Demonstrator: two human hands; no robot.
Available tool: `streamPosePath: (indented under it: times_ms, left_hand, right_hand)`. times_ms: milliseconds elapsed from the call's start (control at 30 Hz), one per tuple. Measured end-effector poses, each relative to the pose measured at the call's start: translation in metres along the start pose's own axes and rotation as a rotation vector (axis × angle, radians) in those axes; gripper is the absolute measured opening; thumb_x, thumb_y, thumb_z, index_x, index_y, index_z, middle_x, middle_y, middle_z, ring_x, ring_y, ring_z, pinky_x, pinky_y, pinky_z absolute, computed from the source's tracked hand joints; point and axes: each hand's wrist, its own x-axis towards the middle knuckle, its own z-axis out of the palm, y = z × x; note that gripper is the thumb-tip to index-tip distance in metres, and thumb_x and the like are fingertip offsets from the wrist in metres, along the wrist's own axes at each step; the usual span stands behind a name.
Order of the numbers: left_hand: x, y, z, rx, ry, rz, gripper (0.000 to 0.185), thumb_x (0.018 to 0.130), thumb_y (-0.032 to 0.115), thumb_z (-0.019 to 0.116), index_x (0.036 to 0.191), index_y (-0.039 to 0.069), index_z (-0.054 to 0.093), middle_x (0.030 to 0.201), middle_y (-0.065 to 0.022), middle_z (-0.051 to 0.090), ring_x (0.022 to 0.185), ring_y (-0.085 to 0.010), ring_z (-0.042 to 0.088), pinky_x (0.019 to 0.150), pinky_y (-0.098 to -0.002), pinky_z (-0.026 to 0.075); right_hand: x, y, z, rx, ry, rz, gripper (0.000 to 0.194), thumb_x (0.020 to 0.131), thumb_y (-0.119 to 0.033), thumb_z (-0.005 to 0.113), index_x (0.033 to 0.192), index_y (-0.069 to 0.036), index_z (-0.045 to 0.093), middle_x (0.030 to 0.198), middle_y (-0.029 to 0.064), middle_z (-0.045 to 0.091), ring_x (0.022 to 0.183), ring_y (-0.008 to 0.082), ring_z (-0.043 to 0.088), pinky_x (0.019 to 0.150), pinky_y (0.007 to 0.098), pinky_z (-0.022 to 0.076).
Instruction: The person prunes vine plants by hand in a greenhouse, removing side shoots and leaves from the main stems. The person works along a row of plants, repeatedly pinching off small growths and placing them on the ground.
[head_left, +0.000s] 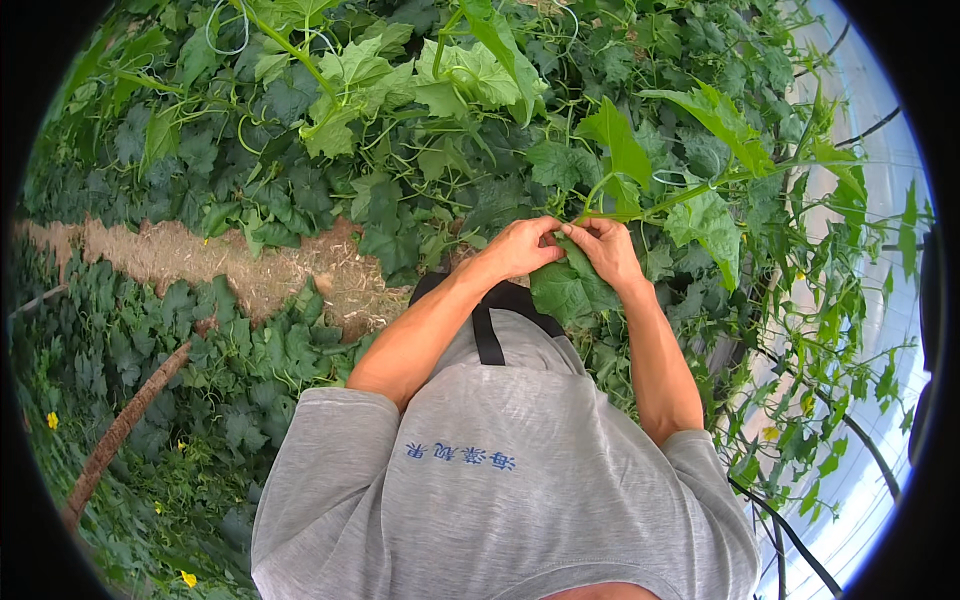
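Note:
My left hand (519, 246) and my right hand (609, 251) meet in front of my waist, fingertips almost touching. They pinch a green vine stem (679, 201) near its lower end; my fingers hide the exact spot. From there the stem runs up to the right, bearing broad lobed leaves. A large dark green leaf (574, 289) hangs just below my fingers, partly behind my right hand. Farther along the stem, a thin pale loop of string or wire (670, 178) lies around it. A bright upright leaf (619, 142) rises above my right hand.
Dense vines (285, 172) spread ahead, with more pale loops (227, 51) at the top. Straw-strewn ground (225, 255) shows at left. A brown pole (127, 427) slants through foliage at lower left. Dark hoses or bars (799, 551) and translucent sheeting (862, 67) border the right.

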Motion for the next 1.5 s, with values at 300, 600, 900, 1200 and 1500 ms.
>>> streamPosePath:
  times_ms: [300,600,900,1200,1500]
  left_hand:
    - [-0.007,-0.026,0.009,0.165,0.094,0.379,0.032,0.085,0.005,0.065,0.116,-0.001,0.062,0.094,-0.0208,0.067,0.083,-0.0369,0.067,0.071,-0.04,0.054]
    - [-0.008,-0.054,0.024,-0.565,0.069,-0.032,0.026,0.096,0.003,0.058,0.121,-0.002,0.061,0.1,-0.004,0.07,0.092,-0.0101,0.064,0.083,-0.0268,0.052]
    - [-0.011,-0.018,-0.001,0.207,0.057,0.3,0.026,0.082,0.0,0.067,0.107,0.004,0.061,0.092,-0.0176,0.068,0.083,-0.038,0.066,0.068,-0.0421,0.053]
    - [0.014,-0.066,-0.01,-0.52,0.417,-0.149,0.014,0.096,0.013,0.061,0.102,0.002,0.066,0.084,-0.0002,0.066,0.071,-0.0073,0.058,0.063,-0.0237,0.048]
    - [-0.101,0.007,0.043,0.628,-0.06,-0.678,0.031,0.09,0.026,0.062,0.111,0.004,0.067,0.101,-0.02,0.069,0.094,-0.0408,0.065,0.083,-0.046,0.051]
  right_hand:
    - [-0.016,-0.005,0.006,0.035,0.051,0.063,0.023,0.092,-0.021,0.07,0.096,0.002,0.072,0.073,0.004,0.066,0.067,0.0073,0.054,0.062,0.026,0.0466]
    - [-0.026,-0.006,0.003,-0.029,0.095,-0.068,0.017,0.093,-0.015,0.069,0.096,0.002,0.07,0.08,0.0048,0.069,0.069,0.0096,0.056,0.066,0.0273,0.048]
    - [-0.021,0.009,-0.005,0.042,0.044,-0.037,0.019,0.092,-0.015,0.07,0.096,0.003,0.069,0.074,0.0034,0.064,0.068,0.0068,0.051,0.063,0.0258,0.0455]
    - [0.018,-0.005,0.004,-0.046,-0.052,-0.224,0.024,0.094,-0.02,0.066,0.108,-0.001,0.071,0.087,0.0101,0.073,0.074,0.0125,0.063,0.069,0.0301,0.0518]
    - [-0.017,0.034,-0.105,-0.108,0.019,-0.512,0.02,0.091,-0.012,0.06,0.107,0.001,0.066,0.102,0.0194,0.066,0.091,0.0371,0.065,0.078,0.0418,0.0525]
